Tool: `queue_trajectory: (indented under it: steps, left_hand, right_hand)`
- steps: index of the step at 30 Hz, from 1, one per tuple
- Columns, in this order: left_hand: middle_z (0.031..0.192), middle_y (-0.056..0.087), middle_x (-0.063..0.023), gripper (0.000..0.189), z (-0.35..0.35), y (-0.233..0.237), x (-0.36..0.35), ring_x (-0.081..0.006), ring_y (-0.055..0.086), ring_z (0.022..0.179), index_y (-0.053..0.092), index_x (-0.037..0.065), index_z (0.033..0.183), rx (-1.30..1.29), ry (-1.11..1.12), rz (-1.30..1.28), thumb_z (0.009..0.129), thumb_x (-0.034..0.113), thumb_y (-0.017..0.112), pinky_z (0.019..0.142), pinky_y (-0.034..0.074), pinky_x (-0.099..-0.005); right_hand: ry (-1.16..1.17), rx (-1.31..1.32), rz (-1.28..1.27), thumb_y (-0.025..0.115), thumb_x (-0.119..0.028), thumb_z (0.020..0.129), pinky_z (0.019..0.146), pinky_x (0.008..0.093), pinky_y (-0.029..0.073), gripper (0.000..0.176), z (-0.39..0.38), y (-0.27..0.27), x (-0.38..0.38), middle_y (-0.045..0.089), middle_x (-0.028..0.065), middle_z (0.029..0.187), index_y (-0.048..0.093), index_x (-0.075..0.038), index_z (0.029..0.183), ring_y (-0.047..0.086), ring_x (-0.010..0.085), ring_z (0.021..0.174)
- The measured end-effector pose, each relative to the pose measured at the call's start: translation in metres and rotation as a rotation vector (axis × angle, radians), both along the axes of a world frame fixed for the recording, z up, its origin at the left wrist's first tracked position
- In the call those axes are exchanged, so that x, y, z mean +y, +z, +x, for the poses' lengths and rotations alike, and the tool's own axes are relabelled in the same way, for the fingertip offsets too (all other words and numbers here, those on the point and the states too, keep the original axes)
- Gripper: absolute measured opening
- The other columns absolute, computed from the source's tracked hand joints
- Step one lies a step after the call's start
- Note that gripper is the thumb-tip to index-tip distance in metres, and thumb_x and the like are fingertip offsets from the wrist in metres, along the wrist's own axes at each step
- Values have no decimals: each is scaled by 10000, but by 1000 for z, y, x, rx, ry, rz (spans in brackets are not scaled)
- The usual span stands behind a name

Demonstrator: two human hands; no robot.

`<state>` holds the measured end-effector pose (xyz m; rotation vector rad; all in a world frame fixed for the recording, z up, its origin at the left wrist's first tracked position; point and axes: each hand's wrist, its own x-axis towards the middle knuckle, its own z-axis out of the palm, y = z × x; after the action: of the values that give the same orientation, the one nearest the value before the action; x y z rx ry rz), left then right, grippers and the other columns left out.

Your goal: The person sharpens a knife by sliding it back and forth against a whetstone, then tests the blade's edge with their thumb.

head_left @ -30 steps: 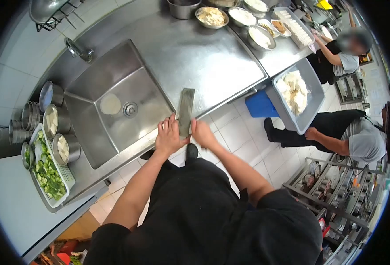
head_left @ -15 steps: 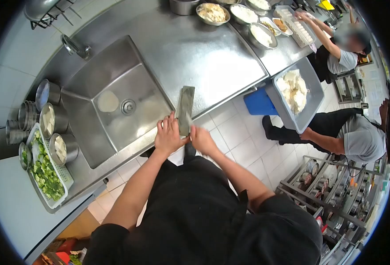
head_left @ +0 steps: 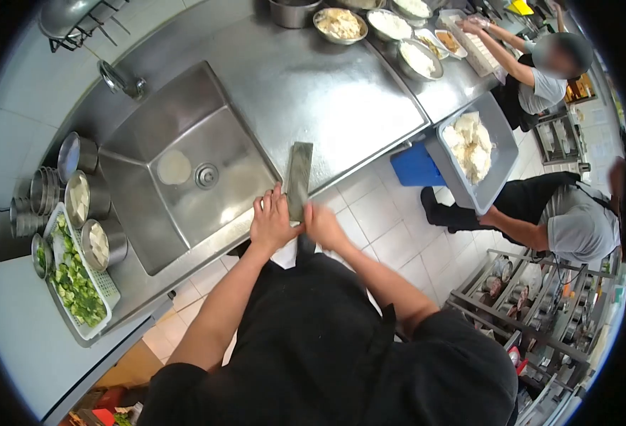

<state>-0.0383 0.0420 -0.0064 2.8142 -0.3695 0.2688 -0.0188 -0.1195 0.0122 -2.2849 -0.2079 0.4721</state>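
A flat grey bar [head_left: 299, 177] lies across the front edge of the steel counter [head_left: 292, 85], beside the sink [head_left: 178, 170]. To its left, my left hand [head_left: 272, 219] rests on the sink's front rim with its fingers spread, its thumb reaching towards the bar's near end. My right hand [head_left: 321, 226] is closed at the right side of that near end and slightly blurred. What my right hand grips is too hidden to name. Below the bar, something dark shows between my hands, in front of my black apron [head_left: 313, 319].
At left stand a basket of cut greens [head_left: 116, 295], metal pots [head_left: 111, 241] and a faucet [head_left: 132, 86]. Filled bowls [head_left: 341, 25] line the back. At right, one person [head_left: 583, 220] touches a grey tub [head_left: 501, 167]; another person [head_left: 540, 74] reaches over a tray.
The person at the upper right has shifted a little, arms and head included. My hands and the grey bar are in nearly the same place.
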Motion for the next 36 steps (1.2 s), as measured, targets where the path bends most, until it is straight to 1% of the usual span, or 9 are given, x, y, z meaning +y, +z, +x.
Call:
queue_trajectory:
  steps: [8, 10, 18, 22, 26, 30, 32, 35, 36]
  left_hand:
    - [1396, 481, -267, 839, -3, 0, 0, -387, 491, 1222, 487, -107, 1201, -14, -18, -26, 735, 536, 758, 1016, 356, -508]
    - [1398, 484, -256, 842, 0, -1, -1, -383, 489, 1220, 478, -92, 1213, 6, -1, -36, 709, 508, 788, 1017, 352, -505]
    - [1411, 480, -249, 853, -1, -4, -1, -376, 484, 1228, 474, -90, 1224, -20, -11, -36, 712, 517, 785, 1013, 353, -500]
    - [1413, 476, -243, 854, 1, 2, -1, -373, 484, 1226, 471, -78, 1231, 0, 8, -48, 683, 478, 817, 1011, 358, -495]
    - [1423, 468, -247, 851, -1, 3, 0, -378, 481, 1232, 476, -84, 1221, 15, -14, -17, 700, 511, 791, 1016, 358, -495]
    - [1424, 462, -256, 842, 0, -3, -1, -385, 481, 1236, 479, -88, 1210, -24, -3, -17, 711, 522, 774, 1025, 351, -498]
    - [1424, 463, -257, 840, 3, -3, -1, -386, 485, 1231, 481, -89, 1206, 1, 20, -18, 715, 529, 769, 1023, 352, -499]
    - [1426, 465, -248, 857, -1, -6, 0, -380, 482, 1231, 479, -80, 1216, -15, -3, -30, 694, 527, 786, 1022, 351, -501]
    - [1426, 465, -248, 857, -6, -6, -1, -380, 482, 1231, 479, -80, 1216, -5, -11, -30, 694, 527, 786, 1022, 351, -501]
  right_hand:
    - [-212, 287, 26, 381, -229, 1052, 748, 583, 508, 445, 35, 25, 8, 645, 334, 834, 648, 64, 851, 634, 525, 846]
    - [-27, -90, -42, 384, -240, 1052, 779, 579, 506, 438, -8, -12, -3, 648, 337, 876, 651, 58, 873, 633, 520, 889]
    - [-138, 146, 31, 385, -260, 1051, 733, 581, 489, 435, 28, 26, 5, 633, 332, 867, 634, 58, 889, 607, 531, 845]
    - [-77, -70, 65, 412, -239, 1040, 749, 616, 474, 430, -43, 11, -5, 619, 364, 812, 655, 74, 873, 624, 536, 815]
    - [-120, 70, 25, 402, -225, 1045, 711, 595, 490, 407, 29, 12, 3, 648, 323, 852, 648, 58, 886, 630, 519, 804]
    - [-16, -116, -9, 401, -229, 1049, 748, 587, 493, 402, -4, -16, 1, 651, 320, 863, 650, 50, 903, 631, 516, 830]
    - [-11, 70, -3, 426, -244, 1043, 801, 607, 478, 389, -46, 14, -6, 648, 339, 915, 668, 50, 962, 632, 512, 893]
    - [59, -141, -58, 402, -212, 1049, 726, 555, 515, 399, -7, -11, -6, 646, 312, 819, 632, 62, 871, 636, 514, 834]
    - [-136, 172, 12, 393, -204, 1049, 686, 537, 513, 396, 28, 27, 5, 642, 296, 800, 609, 64, 854, 633, 510, 835]
